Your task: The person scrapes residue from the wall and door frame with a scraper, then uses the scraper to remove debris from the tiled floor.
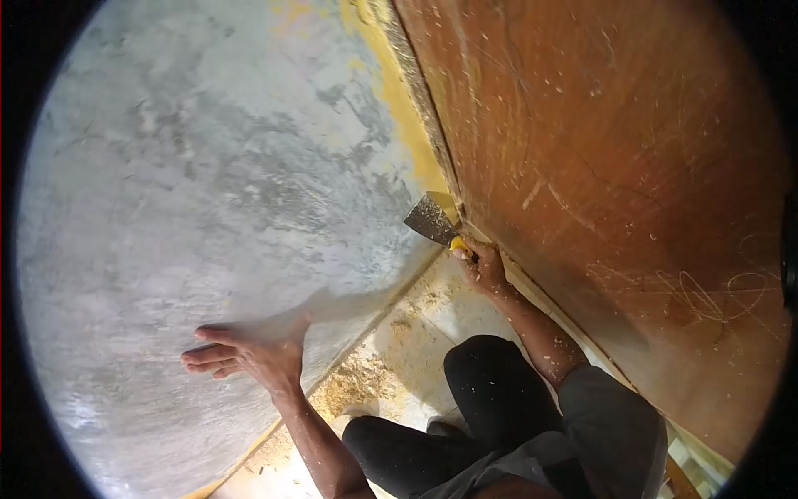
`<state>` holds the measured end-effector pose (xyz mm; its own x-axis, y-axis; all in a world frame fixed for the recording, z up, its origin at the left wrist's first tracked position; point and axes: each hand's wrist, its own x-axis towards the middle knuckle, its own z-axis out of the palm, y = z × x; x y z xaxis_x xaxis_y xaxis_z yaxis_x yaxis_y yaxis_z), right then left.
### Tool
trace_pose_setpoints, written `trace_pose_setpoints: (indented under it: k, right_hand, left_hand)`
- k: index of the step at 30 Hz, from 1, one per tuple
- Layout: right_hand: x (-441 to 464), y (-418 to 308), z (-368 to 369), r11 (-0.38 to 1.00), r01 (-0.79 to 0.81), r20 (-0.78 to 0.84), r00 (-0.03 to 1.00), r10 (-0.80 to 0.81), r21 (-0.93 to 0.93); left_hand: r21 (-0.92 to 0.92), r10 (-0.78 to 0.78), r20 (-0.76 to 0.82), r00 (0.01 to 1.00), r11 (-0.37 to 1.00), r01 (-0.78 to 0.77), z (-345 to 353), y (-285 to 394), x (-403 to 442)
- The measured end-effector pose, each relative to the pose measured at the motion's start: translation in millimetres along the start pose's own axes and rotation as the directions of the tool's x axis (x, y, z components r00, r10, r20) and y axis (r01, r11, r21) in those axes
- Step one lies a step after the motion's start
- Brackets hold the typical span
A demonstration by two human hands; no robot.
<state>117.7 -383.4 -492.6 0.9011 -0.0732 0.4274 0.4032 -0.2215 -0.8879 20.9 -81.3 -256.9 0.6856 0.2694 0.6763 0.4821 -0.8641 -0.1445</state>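
Right hand closed on a scraper, left hand open near the wall

The right hand is folded around the yellow and dark handle of the scraper, and its fingers are closed, so the tool is well inside the grip. The scraper is close to the corner where the grey wall meets the brown panel. Its wide metal blade points up and to the left, away from the hand, and carries small pale flakes on its face. Just beside the blade is the lower end of a yellow strip, which runs upward along the edge of the wall. Whether the blade is touching the surface, I cannot tell.

The left hand is spread, with fingers apart and pointing left, and it holds nothing. It is in front of the grey wall; if the palm is resting on it, I cannot tell.

Below, the pale floor bears yellowish shavings, thickest in a loose heap along the foot of the wall. Some flakes also lie on the dark trousers and cling to the brown panel.
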Motion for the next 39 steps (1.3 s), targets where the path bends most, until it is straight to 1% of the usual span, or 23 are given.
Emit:
trace_pose_setpoints:
  k: [2,3,5,6,7,9,10,11,13,15,17,19,21,23,24,25,27,29,31,33,35,37,39]
  right_hand:
    - [3.5,-7.7,-4.7,0.977,-0.196,0.164,0.965,0.207,-0.078]
    - [-2.3,-11.5,-6.2,0.975,-0.208,0.167,0.962,0.218,-0.078]
    - [4.7,-14.6,-10.5,0.987,-0.153,0.160,0.974,0.159,-0.048]
    - [3.6,-12.9,-3.9,0.990,-0.136,0.090,0.986,0.137,-0.025]
    - [8.8,-17.2,0.8,0.991,-0.131,0.082,0.988,0.132,-0.024]
    - [25.7,-29.8,5.6,0.998,0.052,-0.033,0.998,-0.051,0.034]
    - [34.4,-44.8,7.1,0.999,0.026,-0.019,1.000,-0.025,0.036]
    - [53.0,-63.5,4.4,0.997,-0.057,0.052,0.997,0.055,0.051]
    - [39.5,-58.2,6.0,0.990,-0.128,0.091,0.988,0.122,0.065]
    - [-0.9,-0.1,20.3,0.999,-0.015,-0.051,0.999,0.017,0.046]
    - [13.8,-20.9,12.4,0.981,0.182,-0.127,0.974,-0.189,-0.059]
    - [37.3,-43.4,6.1,0.998,-0.004,0.009,1.000,0.004,-0.060]
    - [30.2,-43.9,5.1,0.998,-0.041,0.048,0.998,0.043,-0.041]
    - [10.1,-23.9,5.6,0.993,0.029,-0.026,0.999,-0.032,-0.110]
    - [6.0,-15.0,9.2,0.992,0.114,-0.111,0.987,-0.118,-0.046]
    - [8.4,-19.6,3.9,0.993,0.112,-0.113,0.987,-0.117,-0.049]
    - [7.6,-26.2,-7.7,0.980,-0.177,0.093,0.978,0.186,-0.096]
    - [11.8,-29.1,-12.7,0.977,-0.182,0.103,0.976,0.194,-0.112]
    - [9.9,-32.4,-13.5,0.974,-0.191,0.114,0.972,0.204,-0.120]
    - [15.7,-46.1,-11.3,0.995,-0.019,0.009,1.000,0.020,-0.098]
    - [38.5,-69.3,-7.2,0.999,-0.008,-0.004,1.000,0.007,-0.053]
    - [69.6,-117.3,-5.5,1.000,0.004,-0.015,1.000,-0.004,-0.005]
    - [104.4,-171.9,-9.6,0.990,0.137,-0.041,0.990,-0.138,-0.033]
  left_hand:
    - [0.007,0.001,-0.010,1.000,1.000,-0.001,0.7,-0.2,1.1]
    - [0.008,0.024,-0.006,1.000,1.000,-0.024,-0.1,-1.2,-1.3]
    - [-0.035,-0.013,0.014,1.000,0.999,0.014,-1.2,0.4,-2.1]
    - [-0.034,-0.016,0.017,1.000,0.999,0.017,-1.5,-0.5,-2.7]
    - [-0.035,-0.015,0.017,1.000,0.999,0.016,-1.0,-1.0,-1.0]
    - [-0.057,-0.022,0.007,1.000,0.998,0.022,2.5,2.2,4.0]
    - [-0.060,-0.026,0.020,0.999,0.998,0.027,1.4,-1.2,-0.9]
    - [-0.052,-0.021,0.043,0.999,0.998,0.024,2.5,-2.8,-7.0]
    - [-0.045,-0.018,0.018,1.000,0.999,0.019,4.9,-5.1,-2.3]
    - [-0.051,-0.018,-0.020,1.000,0.999,0.017,3.8,-5.3,2.1]
    - [-0.020,0.018,-0.005,1.000,1.000,-0.019,4.2,-7.5,-0.5]
    - [-0.039,0.024,0.001,1.000,0.999,-0.024,3.7,-3.3,-1.2]
    - [-0.050,0.053,-0.051,0.997,0.997,-0.056,2.7,-4.4,-1.0]
    - [-0.065,0.022,-0.051,0.998,0.998,-0.026,3.7,-5.3,0.5]
    - [-0.046,0.028,-0.039,0.999,0.999,-0.030,2.8,-5.7,0.5]
    - [-0.025,0.038,-0.017,0.999,0.999,-0.038,2.9,-5.6,-0.3]
    - [-0.004,0.051,-0.023,0.998,0.999,-0.051,4.5,-8.4,-0.8]
    - [-0.014,0.076,-0.061,0.995,0.997,-0.077,5.5,-5.2,-0.1]
    - [-0.022,0.071,-0.044,0.996,0.997,-0.072,5.8,-1.1,-3.1]
    - [-0.022,0.061,-0.040,0.997,0.998,-0.062,5.6,-0.2,-3.0]
    - [-0.054,0.027,0.015,1.000,0.998,-0.026,6.2,-3.9,-4.9]
    - [-0.047,0.016,0.059,0.998,0.999,-0.013,2.1,-4.3,-6.5]
    - [-0.048,-0.012,0.094,0.995,0.999,0.017,-2.3,-1.4,-3.4]
